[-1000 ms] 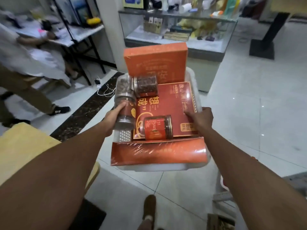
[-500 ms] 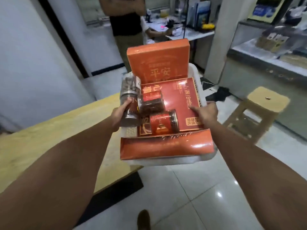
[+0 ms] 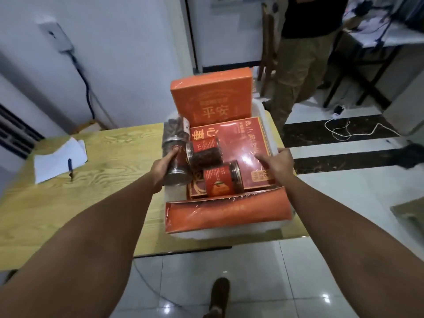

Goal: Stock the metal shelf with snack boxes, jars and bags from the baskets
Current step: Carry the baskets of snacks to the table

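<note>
Fingers of the left hand (image 3: 163, 168) curl under the left rim of the white basket (image 3: 229, 230) and are mostly hidden, while its thumb lies against the side of a tall clear jar (image 3: 174, 143) that leans at the basket's left edge. The right hand (image 3: 279, 162) grasps the opposite rim, its thumb stretched over the wrapped surface of a flat red box (image 3: 243, 143) that fills the basket's middle. Both arms reach forward, carrying the basket between them over the near right corner of a yellow wooden table (image 3: 96, 187); whether its bottom touches the tabletop cannot be told. An orange box (image 3: 211, 99) stands upright against the basket's far end, tilted slightly back. Two short jars lie on their sides on the red box: one with dark contents (image 3: 204, 153) just beside the tall jar, and one with a red label (image 3: 223, 179) nearer the body, the two touching. A long orange box (image 3: 227, 213) in shiny wrap lies across the near end, jutting past the rim. On the table's left part lies white paper (image 3: 58, 157) with a pen (image 3: 70, 168) on it. Behind the basket a person (image 3: 302, 53) in khaki trousers and a dark top stands on the tiled floor, and a white cable (image 3: 344, 130) trails near them. A brown shoe (image 3: 219, 297) shows below.
</note>
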